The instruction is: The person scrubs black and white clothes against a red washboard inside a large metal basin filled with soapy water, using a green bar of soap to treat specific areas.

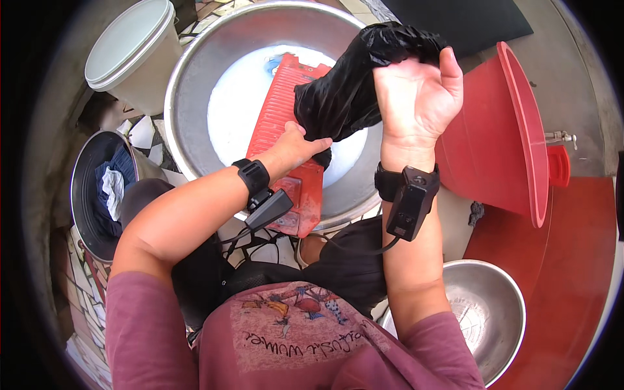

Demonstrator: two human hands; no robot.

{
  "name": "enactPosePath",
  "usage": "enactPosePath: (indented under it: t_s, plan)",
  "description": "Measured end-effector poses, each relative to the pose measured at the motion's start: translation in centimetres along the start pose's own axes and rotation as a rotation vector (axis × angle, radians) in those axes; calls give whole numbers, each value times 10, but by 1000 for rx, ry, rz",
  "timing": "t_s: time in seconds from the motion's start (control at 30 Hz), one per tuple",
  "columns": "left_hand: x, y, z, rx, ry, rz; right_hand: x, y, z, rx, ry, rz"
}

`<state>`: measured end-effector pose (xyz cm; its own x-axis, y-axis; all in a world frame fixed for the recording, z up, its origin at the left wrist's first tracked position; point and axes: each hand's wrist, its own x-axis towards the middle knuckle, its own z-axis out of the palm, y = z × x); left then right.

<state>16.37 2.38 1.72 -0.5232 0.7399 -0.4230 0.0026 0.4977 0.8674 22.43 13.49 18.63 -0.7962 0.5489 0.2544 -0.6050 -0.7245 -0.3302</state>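
A wet, shiny black cloth point(344, 91) stretches between my two hands over a red plastic washboard point(279, 123). The washboard leans in a large metal basin point(195, 97) holding whitish, sudsy water point(237, 104). My left hand point(290, 148) is low on the ridged board, thumb and fingers closed at the cloth's lower edge. Raised at the basin's right side is my right hand point(419, 97), palm showing and thumb sticking up. Its fingers are hidden under the cloth, which hangs from them. Something small and blue point(273, 64) shows in the water beside the board's top.
A white lidded bucket point(133, 52) stands at the far left. Below it, a dark bucket point(84, 195) holds blue and white clothes. On the right are a tilted red tub point(494, 136), a small tap point(562, 137) and a metal bowl point(487, 305).
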Motion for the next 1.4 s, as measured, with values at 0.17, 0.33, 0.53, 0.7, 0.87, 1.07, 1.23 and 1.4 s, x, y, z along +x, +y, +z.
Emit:
enactPosePath:
  t_s: [0.17,0.33,0.53,0.7,0.87,1.07,1.23,1.4]
  plan:
    - [19,-4,12,-300,-114,22,-9,-7,11,-41,70,-74]
    - [17,44,0,-481,-86,70,-16,-40,-27,-350,285,-236]
    - [-2,123,-73,-621,36,410,-24,-77,-78,-572,534,-406]
    - [4,125,-117,-633,79,562,-32,-65,-54,-602,454,-176]
    - [14,122,-126,-805,83,675,-32,-48,-32,-223,348,106]
    - [34,97,-104,465,18,406,-25,-20,-23,-201,408,75]
    - [16,90,-88,176,138,507,-20,-8,-32,-155,506,11]
    - [-20,83,-51,-53,-281,482,-19,6,-29,-198,541,-11]
